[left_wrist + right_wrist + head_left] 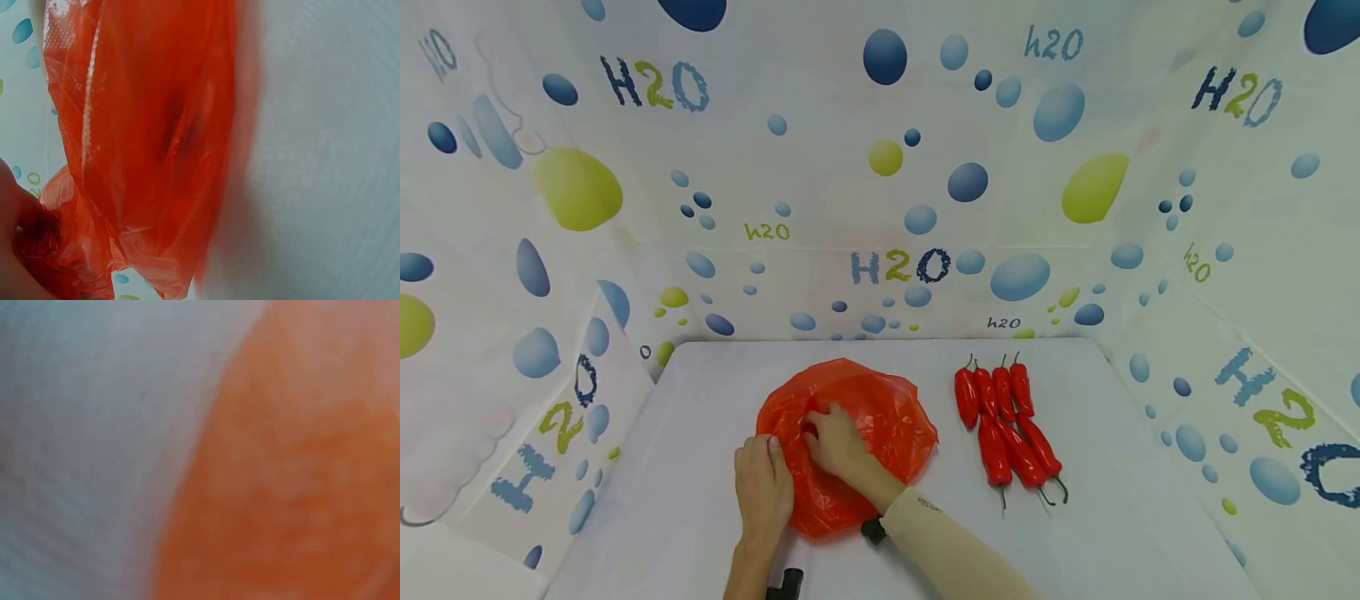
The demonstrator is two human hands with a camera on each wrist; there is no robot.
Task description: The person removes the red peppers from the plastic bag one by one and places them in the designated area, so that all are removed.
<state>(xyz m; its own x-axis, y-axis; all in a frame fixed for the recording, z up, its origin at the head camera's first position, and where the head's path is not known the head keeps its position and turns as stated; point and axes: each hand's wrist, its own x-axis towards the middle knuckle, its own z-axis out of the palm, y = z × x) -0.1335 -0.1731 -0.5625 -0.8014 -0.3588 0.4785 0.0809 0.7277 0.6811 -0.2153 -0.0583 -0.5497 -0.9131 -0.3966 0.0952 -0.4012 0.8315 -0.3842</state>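
Note:
A thin red plastic bag (883,408) lies spread and crinkled on the white table, left of centre in the head view. My left hand (763,483) grips the bag's left edge; the left wrist view shows a hand (15,237) with bunched red plastic at its fingers, beside a large fold of the bag (150,187). Over the middle of the bag, my right hand (842,446) has its fingers curled and pinches the plastic. The right wrist view is blurred, with only the orange-red bag (281,506) and a pale surface. Whatever lies inside the bag is hidden.
Several red chili peppers (992,450) with dark stems lie in two rows to the right of the bag. The white table (1142,500) meets a cloth backdrop (820,167) printed with blue and green drops at the back and sides.

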